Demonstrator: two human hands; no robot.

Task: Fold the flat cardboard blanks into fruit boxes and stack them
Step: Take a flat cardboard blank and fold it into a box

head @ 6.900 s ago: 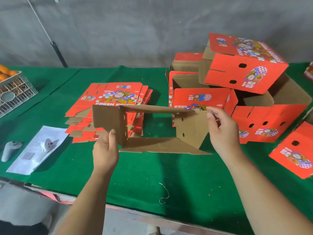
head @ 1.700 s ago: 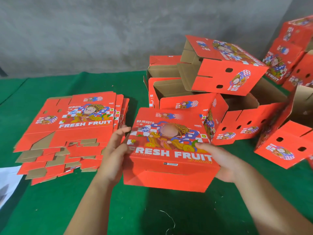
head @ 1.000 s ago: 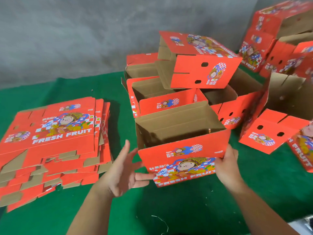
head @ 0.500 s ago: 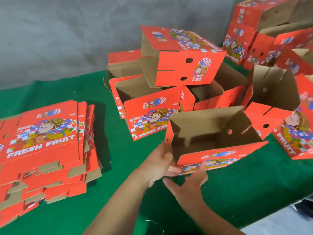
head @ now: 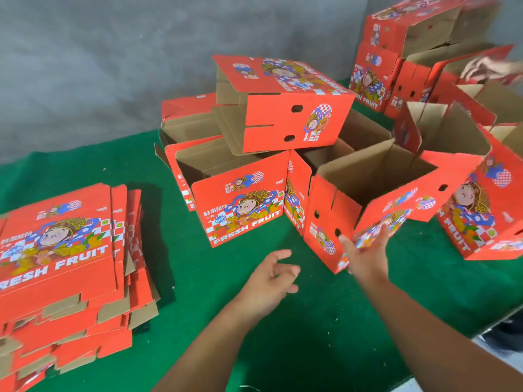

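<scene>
Fingers of the right hand (head: 365, 257) lie straight against the near corner of a folded box (head: 376, 205), which sits tilted and open-topped on the green counter (head: 283, 349) (beside other folded boxes); the left hand (head: 268, 281) hovers spread, holding nothing, right of the flat blanks (head: 62, 258).

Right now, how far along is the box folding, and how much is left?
Done: several folded fruit boxes sit piled at the back of the green table. In hand: the newest folded box is tilted beside that pile, with the right hand open at its front face and the left hand open and apart from it. Left: a thick stack of flat blanks.
</scene>
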